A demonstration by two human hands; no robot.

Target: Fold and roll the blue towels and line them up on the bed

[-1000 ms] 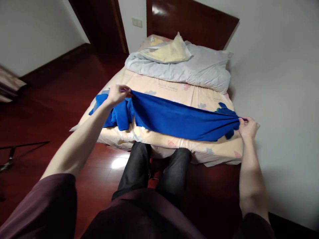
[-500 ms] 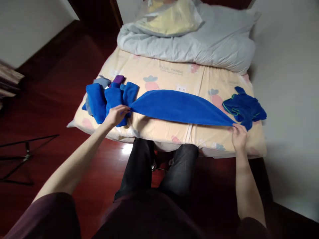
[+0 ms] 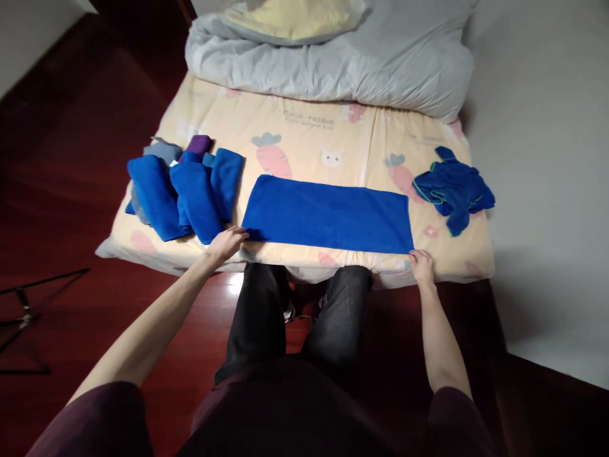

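A blue towel (image 3: 328,216) lies flat on the bed as a long rectangle, its long edge towards me. My left hand (image 3: 230,242) pinches its near left corner. At the near right corner, my right hand (image 3: 421,264) has its fingers closed on the cloth. Just left of the towel lies a group of folded cloths: a blue one (image 3: 197,197) closest to my left hand, another blue one (image 3: 155,197), a purple one (image 3: 201,145) and a grey one (image 3: 163,151). To the right sits a crumpled dark blue cloth (image 3: 454,190) with green edging.
The bed (image 3: 333,168) has a cream cover printed with carrots. A grey quilt (image 3: 328,73) is bunched across its far end, with a pale yellow bundle (image 3: 295,19) on top. A black metal stand (image 3: 23,311) is on the dark red floor at left. A wall rises at right.
The towel was stretched between my hands with a bowed far edge; now it lies flat and rectangular. My right hand has come inward and nearer to me. The view has shifted slightly.
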